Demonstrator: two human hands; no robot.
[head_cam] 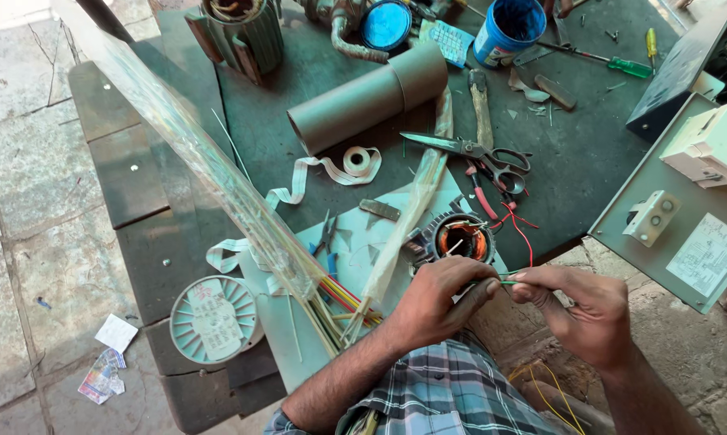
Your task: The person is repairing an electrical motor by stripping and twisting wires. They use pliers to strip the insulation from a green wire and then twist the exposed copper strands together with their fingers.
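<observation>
My left hand (440, 298) and my right hand (577, 310) meet at their fingertips just in front of a small motor stator (458, 238) with copper windings. Both pinch a thin green wire (506, 282) between thumb and fingers. Red leads (518, 221) trail from the stator. The stator rests on a pale board (299, 322) at the bench's near edge. A bundle of coloured sleeves in clear plastic wrap (218, 173) lies diagonally to the left of my left forearm.
On the dark bench (573, 161) lie scissors (480, 151), a cardboard tube (367, 97), a roll of white tape (357, 159), a blue can (506, 28), a green screwdriver (625, 64) and small pliers (325, 235). A round fan cover (213, 318) sits lower left. A grey metal box (690, 209) stands right.
</observation>
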